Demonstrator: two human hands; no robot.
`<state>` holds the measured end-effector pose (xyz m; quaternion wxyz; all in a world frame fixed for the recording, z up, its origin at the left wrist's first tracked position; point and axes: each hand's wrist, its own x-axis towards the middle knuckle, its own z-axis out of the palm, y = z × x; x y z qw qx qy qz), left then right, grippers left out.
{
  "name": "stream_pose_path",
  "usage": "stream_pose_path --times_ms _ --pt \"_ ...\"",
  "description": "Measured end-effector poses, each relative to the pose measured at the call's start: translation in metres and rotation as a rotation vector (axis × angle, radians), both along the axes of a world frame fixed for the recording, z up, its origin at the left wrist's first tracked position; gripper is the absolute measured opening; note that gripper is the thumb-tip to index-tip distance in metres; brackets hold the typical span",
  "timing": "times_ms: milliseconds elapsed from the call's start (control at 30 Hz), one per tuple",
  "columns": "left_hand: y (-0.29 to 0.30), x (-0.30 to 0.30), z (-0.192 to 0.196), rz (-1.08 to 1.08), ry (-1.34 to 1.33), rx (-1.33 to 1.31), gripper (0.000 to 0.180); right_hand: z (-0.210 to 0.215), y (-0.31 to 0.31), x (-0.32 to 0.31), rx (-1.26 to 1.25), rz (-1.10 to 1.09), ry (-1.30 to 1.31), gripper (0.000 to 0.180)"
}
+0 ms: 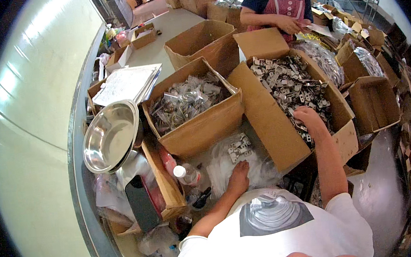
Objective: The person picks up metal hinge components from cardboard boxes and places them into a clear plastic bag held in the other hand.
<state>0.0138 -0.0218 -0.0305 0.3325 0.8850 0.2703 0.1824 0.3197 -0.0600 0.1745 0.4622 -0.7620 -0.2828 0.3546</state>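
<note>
My right hand (pixel 306 116) reaches into an open cardboard box (pixel 268 118) filled with small silvery metal brackets (pixel 291 80). Its fingers are closed at the pile, on what looks like one bracket. Below and to the left, my left hand (pixel 239 178) is low over clear plastic bags (pixel 220 168). The left fingers are drawn together, and whatever is under them cannot be made out. Just beyond those fingertips, several metal brackets (pixel 239 147) lie in a small group on the bags.
A cardboard box (pixel 205 123) of bagged parts stands left of centre. Further left are a steel bowl (pixel 111 136), papers (pixel 127 84), a dark phone (pixel 142 203) and a white-capped bottle (pixel 187 174). Across the boxes, a person in a red apron (pixel 282 1) handles something flat.
</note>
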Motion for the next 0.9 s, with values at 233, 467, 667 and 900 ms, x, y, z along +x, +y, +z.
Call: stream_pose_path --times_ms 233,467,667,900 --pt "0.007 0.004 0.024 0.099 -0.077 -0.323 0.054 0.025 -0.038 -0.120 0.144 0.665 -0.074 0.018" --pt "0.003 0.005 0.030 0.122 -0.172 -0.138 0.060 -0.083 -0.037 -0.158 -0.295 0.598 -0.631 0.038" --pt "-0.002 0.012 0.026 -0.053 -0.206 0.131 0.063 -0.136 -0.022 -0.169 -0.179 0.340 -0.670 0.035" --pt "-0.003 0.008 0.007 -0.040 -0.096 -0.115 0.063 -0.173 -0.043 -0.155 -0.078 0.493 -0.576 0.041"
